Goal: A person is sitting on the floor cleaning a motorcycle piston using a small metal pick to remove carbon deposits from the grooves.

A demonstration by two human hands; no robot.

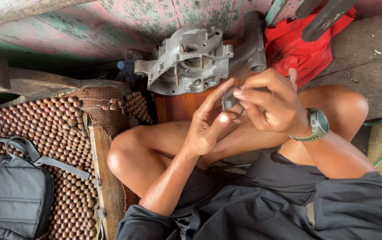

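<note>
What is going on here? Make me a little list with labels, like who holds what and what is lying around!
left hand: fingers touch a thin dark ring
right hand: pinches the same ring, wears a grey-green wristwatch
in front of hands: grey metal engine casing
beside casing: red cloth
left side: wooden bead mat, black bag
posture: sitting, knees bent

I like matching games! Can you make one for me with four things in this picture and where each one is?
Things:
1. ring
2. watch
3. black bag
4. red cloth

Places:
A. lying on the beaded mat
B. bunched to the right of the grey metal engine part
C. held between the left hand and right hand
D. strapped around the right wrist

Pairs: 1-C, 2-D, 3-A, 4-B
</note>
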